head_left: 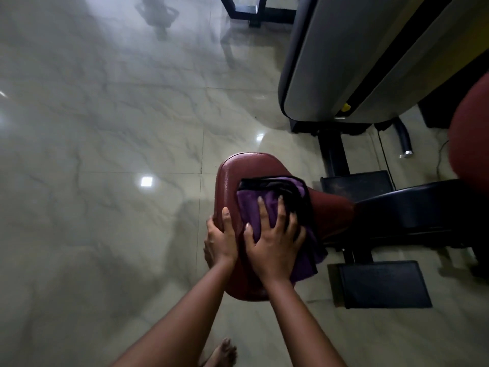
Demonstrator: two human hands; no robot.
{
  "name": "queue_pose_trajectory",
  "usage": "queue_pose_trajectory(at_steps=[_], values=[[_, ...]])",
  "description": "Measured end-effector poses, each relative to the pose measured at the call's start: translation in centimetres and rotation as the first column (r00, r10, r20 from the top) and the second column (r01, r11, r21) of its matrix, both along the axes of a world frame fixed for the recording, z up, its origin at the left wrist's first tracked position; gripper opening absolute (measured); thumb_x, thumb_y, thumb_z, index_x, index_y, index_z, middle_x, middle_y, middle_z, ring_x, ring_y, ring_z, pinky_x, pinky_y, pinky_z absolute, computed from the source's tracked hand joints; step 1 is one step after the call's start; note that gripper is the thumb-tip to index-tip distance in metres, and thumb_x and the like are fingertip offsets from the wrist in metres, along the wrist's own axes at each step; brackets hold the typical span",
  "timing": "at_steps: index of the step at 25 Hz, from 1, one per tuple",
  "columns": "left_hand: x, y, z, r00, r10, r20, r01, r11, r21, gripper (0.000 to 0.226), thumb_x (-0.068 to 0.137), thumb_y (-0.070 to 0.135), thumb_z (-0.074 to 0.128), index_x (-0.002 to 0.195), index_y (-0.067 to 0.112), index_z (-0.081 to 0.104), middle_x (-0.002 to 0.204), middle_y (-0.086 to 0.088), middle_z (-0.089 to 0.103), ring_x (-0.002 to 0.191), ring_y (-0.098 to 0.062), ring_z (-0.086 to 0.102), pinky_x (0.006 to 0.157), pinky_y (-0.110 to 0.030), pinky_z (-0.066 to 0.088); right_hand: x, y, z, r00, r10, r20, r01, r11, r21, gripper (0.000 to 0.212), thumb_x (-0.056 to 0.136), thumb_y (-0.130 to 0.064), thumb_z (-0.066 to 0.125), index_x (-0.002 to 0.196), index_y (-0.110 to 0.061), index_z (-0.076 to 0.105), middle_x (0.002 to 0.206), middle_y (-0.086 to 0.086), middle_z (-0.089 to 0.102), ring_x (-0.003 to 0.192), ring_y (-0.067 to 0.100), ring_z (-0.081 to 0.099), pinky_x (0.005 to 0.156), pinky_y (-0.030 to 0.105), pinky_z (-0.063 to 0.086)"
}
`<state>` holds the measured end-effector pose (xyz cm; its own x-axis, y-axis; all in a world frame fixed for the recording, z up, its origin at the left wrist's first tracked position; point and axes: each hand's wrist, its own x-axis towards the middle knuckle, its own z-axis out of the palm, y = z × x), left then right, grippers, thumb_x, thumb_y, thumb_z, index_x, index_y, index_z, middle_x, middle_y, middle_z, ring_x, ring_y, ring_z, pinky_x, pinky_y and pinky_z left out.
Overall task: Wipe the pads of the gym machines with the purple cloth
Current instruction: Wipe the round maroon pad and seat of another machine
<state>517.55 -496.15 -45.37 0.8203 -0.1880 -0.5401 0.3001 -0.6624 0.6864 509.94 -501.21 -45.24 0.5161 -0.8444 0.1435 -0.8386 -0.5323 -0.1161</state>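
Several fingers [264, 215] atop purple cloth [248, 206]

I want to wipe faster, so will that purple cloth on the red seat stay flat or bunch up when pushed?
Likely floppy: the purple cloth lies folded, its edge drooping off the red seat pad. It may bunch beyond where the right hand presses it flat. The pad looks smooth, so it probably slides easily.

**Room's all on the left**

Left of the red seat pad [248, 170] is open tiled floor [105, 154], an easy way in. The right is crowded: a black frame arm [410, 207] butts against the pad, a grey shroud [344, 62] stands beyond, a black footplate [381, 284] lies below, and a second red pad [471, 144] sits at the edge.
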Motion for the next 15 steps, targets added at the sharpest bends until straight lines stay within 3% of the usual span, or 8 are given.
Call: queue_pose_trajectory(at_steps=[3,6,8,11,13,15], values=[[0.0,1.2,0.0,0.986,-0.160,0.049,0.165,0.980,-0.115,0.071,0.093,0.049,0.041,0.151,0.022,0.012,0.157,-0.008,0.020,0.143,-0.023,0.023,0.114,-0.038,0.022,-0.5,-2.4,0.2,0.993,0.108,0.040,-0.108,0.994,0.014,0.062,0.074,-0.058,0.041,0.132,-0.035,0.047,0.142,0.006,0.043,0.123,0.030,0.035,0.094,0.054,0.037],[-1.6,2.2,0.7,0.871,-0.347,0.347,0.387,0.921,-0.050,0.081,0.086,0.059,0.038,0.151,0.021,0.009,0.159,0.001,0.005,0.146,-0.011,0.001,0.119,-0.031,0.008,-0.9,-5.8,0.8,0.994,0.097,0.059,-0.099,0.995,0.025,0.061,0.071,-0.057,0.042,0.124,-0.032,0.054,0.138,0.006,0.049,0.121,0.031,0.042,0.093,0.051,0.037],[-2.5,1.9,0.6,0.679,-0.506,0.532,0.595,0.803,0.004,0.078,0.084,0.057,0.033,0.150,0.020,0.016,0.157,0.007,0.008,0.146,-0.007,-0.001,0.120,-0.028,0.004,-1.7,-7.5,1.0,0.998,0.049,0.037,-0.050,0.998,0.027,0.060,0.070,-0.058,0.041,0.121,-0.030,0.057,0.135,0.007,0.051,0.119,0.032,0.048,0.093,0.050,0.037],[-1.6,0.0,-0.2,0.232,-0.703,0.672,0.832,0.501,0.237,0.064,0.091,0.048,0.036,0.147,0.017,0.028,0.156,0.001,0.021,0.146,-0.013,0.007,0.119,-0.035,0.006,-3.6,-10.6,1.2,0.987,-0.111,0.118,0.109,0.994,0.023,0.059,0.070,-0.060,0.039,0.114,-0.027,0.061,0.129,0.008,0.055,0.117,0.032,0.050,0.093,0.050,0.037],[-0.5,-1.4,-0.7,-0.061,-0.740,0.669,0.849,0.314,0.425,0.061,0.093,0.048,0.034,0.145,0.015,0.033,0.154,-0.004,0.030,0.144,-0.016,0.013,0.116,-0.041,0.013,-4.9,-12.0,1.1,0.944,-0.266,0.195,0.261,0.964,0.053,0.062,0.071,-0.062,0.036,0.114,-0.027,0.062,0.131,0.008,0.053,0.119,0.033,0.047,0.092,0.049,0.037],[-0.1,-1.8,-0.9,-0.184,-0.752,0.633,0.814,0.244,0.527,0.061,0.093,0.048,0.034,0.145,0.015,0.034,0.153,-0.005,0.032,0.144,-0.018,0.017,0.114,-0.044,0.017,-5.5,-12.3,0.5,0.811,-0.502,0.301,0.459,0.865,0.203,0.070,0.072,-0.066,0.031,0.124,-0.027,0.054,0.138,0.009,0.045,0.122,0.033,0.043,0.092,0.047,0.038]])
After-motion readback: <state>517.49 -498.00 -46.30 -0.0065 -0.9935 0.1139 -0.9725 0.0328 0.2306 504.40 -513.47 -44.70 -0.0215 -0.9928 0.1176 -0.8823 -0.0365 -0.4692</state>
